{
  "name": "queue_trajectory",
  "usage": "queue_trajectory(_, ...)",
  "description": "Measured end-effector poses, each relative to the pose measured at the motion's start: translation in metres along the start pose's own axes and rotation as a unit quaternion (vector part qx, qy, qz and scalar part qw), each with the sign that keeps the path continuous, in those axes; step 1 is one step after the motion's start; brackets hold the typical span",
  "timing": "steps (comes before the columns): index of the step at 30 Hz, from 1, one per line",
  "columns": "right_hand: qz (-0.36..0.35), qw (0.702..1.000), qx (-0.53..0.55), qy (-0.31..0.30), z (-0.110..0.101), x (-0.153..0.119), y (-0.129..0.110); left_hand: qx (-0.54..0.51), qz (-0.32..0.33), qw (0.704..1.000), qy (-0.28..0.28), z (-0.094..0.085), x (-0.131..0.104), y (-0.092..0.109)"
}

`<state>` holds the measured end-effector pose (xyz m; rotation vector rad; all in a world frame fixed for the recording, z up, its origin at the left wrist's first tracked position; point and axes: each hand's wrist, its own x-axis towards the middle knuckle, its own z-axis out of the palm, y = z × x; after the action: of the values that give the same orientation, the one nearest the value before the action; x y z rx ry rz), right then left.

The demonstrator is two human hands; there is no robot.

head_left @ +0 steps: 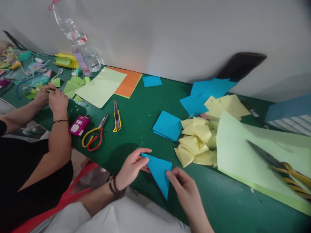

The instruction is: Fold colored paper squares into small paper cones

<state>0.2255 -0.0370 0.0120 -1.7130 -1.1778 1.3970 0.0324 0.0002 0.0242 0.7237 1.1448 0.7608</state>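
Note:
A blue sheet of paper folded into a triangle (159,171) is held between my two hands, just above the front edge of the green table. My left hand (132,166) pinches its upper left corner between thumb and fingers. At its right side, my right hand (183,186) grips the edge with the thumb on top. Beyond the triangle lies a small stack of blue paper squares (167,125). A heap of folded yellow paper pieces (196,142) sits right beside that stack.
Left of my hands lie scissors (96,134), a utility knife (116,118) and a purple box (79,125). At right, large scissors (279,165) rest on green paper sheets (238,145). A co-worker's hands (57,98) fold green paper at left. A plastic bottle (77,38) stands by the wall.

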Motion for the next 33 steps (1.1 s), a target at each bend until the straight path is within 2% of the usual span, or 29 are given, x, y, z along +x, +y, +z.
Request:
queue_trajectory(4,-0.008,1.0,0.017,0.005,0.001,0.002,-0.001,0.003,0.014,1.0,0.003,0.0,0.004,-0.002)
queue_trajectory(9,-0.015,0.997,0.028,-0.068,0.002,0.005,0.0,0.011,0.06,0.997,0.04,0.002,0.011,-0.005)
queue_trajectory(13,-0.019,0.999,0.014,-0.044,0.005,0.01,0.005,-0.024,0.053,0.997,0.048,0.008,0.012,-0.008)
queue_trajectory(16,-0.027,0.998,0.026,-0.046,0.006,0.014,0.009,-0.036,0.042,0.998,0.033,0.013,0.01,-0.011)
queue_trajectory(20,-0.045,0.996,0.052,-0.055,0.008,0.018,0.013,0.013,0.043,0.999,0.002,0.017,0.01,-0.017)
queue_trajectory(26,-0.085,0.991,0.085,-0.063,0.013,0.021,0.015,0.075,0.084,0.994,0.009,0.016,0.013,-0.025)
queue_trajectory(33,-0.101,0.988,0.099,-0.061,0.017,0.019,0.009,0.121,0.096,0.988,-0.003,0.012,0.009,-0.028)
